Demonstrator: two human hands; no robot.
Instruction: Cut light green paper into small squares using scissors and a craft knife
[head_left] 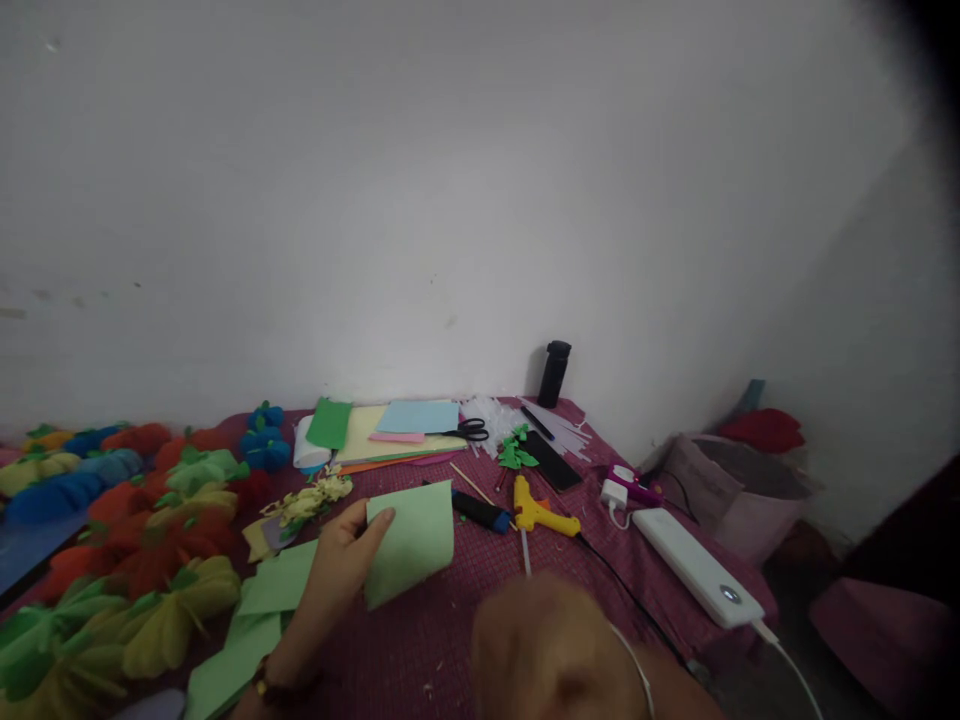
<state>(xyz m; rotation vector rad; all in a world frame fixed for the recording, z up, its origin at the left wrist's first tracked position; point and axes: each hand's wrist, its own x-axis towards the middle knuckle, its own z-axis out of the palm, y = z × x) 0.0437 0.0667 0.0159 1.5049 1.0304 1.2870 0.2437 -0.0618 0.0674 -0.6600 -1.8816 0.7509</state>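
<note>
My left hand (349, 550) is closed on a light green sheet (412, 540), thumb on its face, holding it tilted above the table. Whether the sheet is paper or foam I cannot make out. My right hand (555, 650) is a smear of motion at the bottom middle, and its fingers cannot be read. Under and beside my left forearm lie more light green pieces (240, 640). Beyond the held sheet are a dark blue tool (480, 508), possibly a cutter, a thin wooden stick (471, 483) and a yellow glue gun (544, 512).
Several colourful puffy flower-like pieces (165, 540) cover the left side. Coloured sheets (416, 417), black scissors (472, 430), clear sticks (491, 415), a phone (551, 462) and a black bottle (554, 375) sit along the wall. A white power bank (694, 565) with cables lies right.
</note>
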